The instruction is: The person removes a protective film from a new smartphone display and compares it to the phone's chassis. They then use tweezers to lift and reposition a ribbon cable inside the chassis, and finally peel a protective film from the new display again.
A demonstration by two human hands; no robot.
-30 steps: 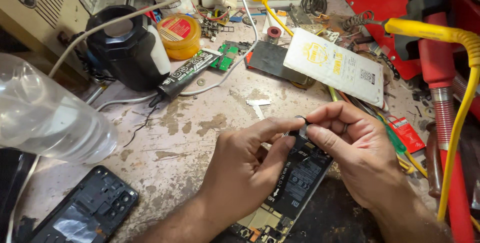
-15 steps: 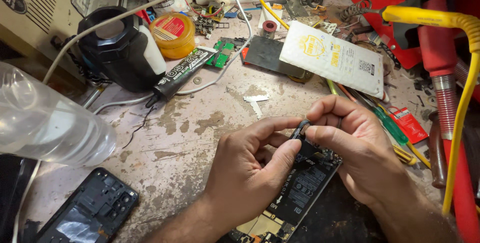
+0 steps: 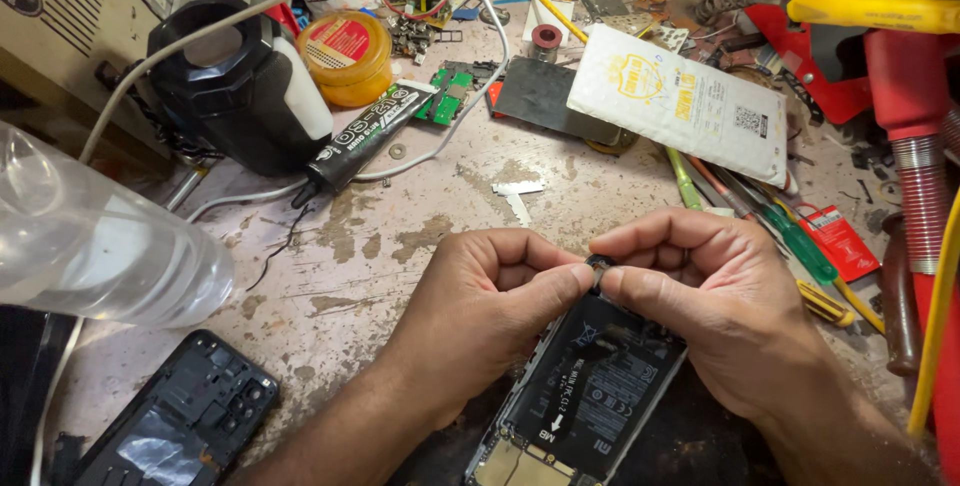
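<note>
Since half a second ago the hands have hardly shifted — both still meet over the top end of the phone (image 3: 585, 401), pinching the same small black part (image 3: 600, 264) between them. The left hand (image 3: 490, 296) is curled nearly shut, its thumb pressed against the part; the right hand (image 3: 715, 301) is likewise closed, thumb and forefinger gripping the part from the other side.

A white pouch (image 3: 680, 101) with yellow print lies slanted toward the far right corner of the tabletop (image 3: 400, 246), partly over a dark flat panel (image 3: 545, 96). A round yellow tin (image 3: 345, 56) with a red label sits near the far edge, beside a black jar (image 3: 235, 86). A black tube (image 3: 365, 136) with white lettering lies slanted in front of them. A small red tag (image 3: 838, 241) lies at the right edge, by a green screwdriver (image 3: 795, 241). A clear plastic bottle (image 3: 90, 236) lies at the left edge.

The phone lies at the near edge, back off — its black battery with white markings is exposed, board showing below. A second black phone frame (image 3: 185, 421) lies at the near left corner.
</note>
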